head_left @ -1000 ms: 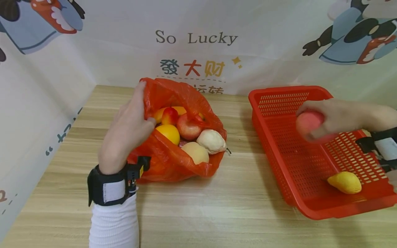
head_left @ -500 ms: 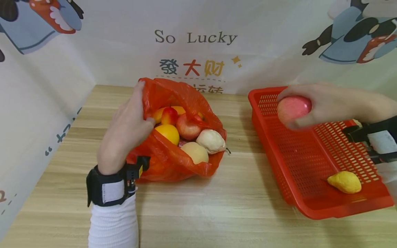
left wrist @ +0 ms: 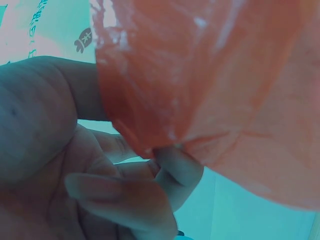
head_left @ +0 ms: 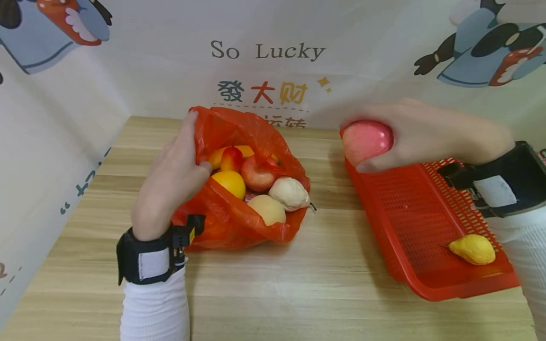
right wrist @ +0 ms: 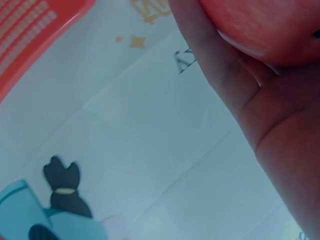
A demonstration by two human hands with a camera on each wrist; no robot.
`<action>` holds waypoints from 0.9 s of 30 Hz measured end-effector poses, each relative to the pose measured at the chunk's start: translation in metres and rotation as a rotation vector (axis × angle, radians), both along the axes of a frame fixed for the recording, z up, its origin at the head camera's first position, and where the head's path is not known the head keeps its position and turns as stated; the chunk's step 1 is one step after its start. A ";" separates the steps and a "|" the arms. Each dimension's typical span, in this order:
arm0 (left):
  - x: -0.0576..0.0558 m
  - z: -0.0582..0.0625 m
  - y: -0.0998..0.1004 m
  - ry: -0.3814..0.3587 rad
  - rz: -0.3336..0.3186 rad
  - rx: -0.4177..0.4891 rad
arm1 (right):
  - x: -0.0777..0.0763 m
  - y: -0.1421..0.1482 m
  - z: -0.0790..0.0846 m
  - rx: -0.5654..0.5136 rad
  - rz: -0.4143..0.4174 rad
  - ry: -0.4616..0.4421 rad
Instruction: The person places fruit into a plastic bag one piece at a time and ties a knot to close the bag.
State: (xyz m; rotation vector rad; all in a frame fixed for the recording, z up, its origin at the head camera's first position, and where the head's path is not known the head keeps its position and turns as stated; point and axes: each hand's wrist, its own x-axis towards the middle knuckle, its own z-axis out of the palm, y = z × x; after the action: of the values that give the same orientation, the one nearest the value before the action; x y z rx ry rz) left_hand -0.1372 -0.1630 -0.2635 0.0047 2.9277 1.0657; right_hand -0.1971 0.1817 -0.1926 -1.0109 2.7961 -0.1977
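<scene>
My right hand (head_left: 431, 135) grips a pinkish-red apple (head_left: 368, 143) above the far left corner of the red basket (head_left: 386, 237). The right wrist view shows the same apple (right wrist: 272, 30) against the fingers at the upper right. At the left, my left hand (head_left: 172, 182) holds the side of the mouth of an orange-red plastic bag (head_left: 230, 222). Close up, the bag's edge (left wrist: 165, 75) hangs over the curled fingers (left wrist: 180, 167). Inside the gaping bag lie a yellow-orange fruit (head_left: 230, 184), a reddish round fruit (head_left: 257, 174), a pale round fruit (head_left: 268, 210) and several others.
A yellow pear (head_left: 473, 249) lies in the near right part of the basket. A wrinkled whitish item (head_left: 290, 194) sits at the bag's right edge, by a thin dark stem on the table (head_left: 298, 284). A printed white backdrop (head_left: 170, 57) stands behind.
My right hand has carried the apple leftward and up, from over the basket's middle to its far left corner. The left hand keeps its hold on the bag.
</scene>
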 end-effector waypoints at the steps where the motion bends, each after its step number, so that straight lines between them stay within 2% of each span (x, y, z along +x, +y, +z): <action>1: 0.000 0.000 0.000 -0.001 0.001 0.000 | 0.000 -0.005 0.001 -0.002 0.009 0.006; 7: 0.000 0.000 -0.001 -0.017 0.012 -0.005 | -0.002 -0.037 0.003 -0.062 0.061 -0.006; 13: 0.000 -0.001 0.000 -0.007 0.004 -0.008 | -0.006 -0.064 -0.009 -0.129 0.175 -0.009; 27: 0.001 0.000 0.000 0.043 -0.014 0.012 | -0.014 -0.105 -0.033 -0.110 0.267 -0.030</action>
State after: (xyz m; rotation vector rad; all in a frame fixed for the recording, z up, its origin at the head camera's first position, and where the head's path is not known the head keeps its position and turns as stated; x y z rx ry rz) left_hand -0.1360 -0.1627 -0.2633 0.0491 2.9549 1.0953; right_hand -0.2111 0.0770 -0.2256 -1.3801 2.6120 -0.3317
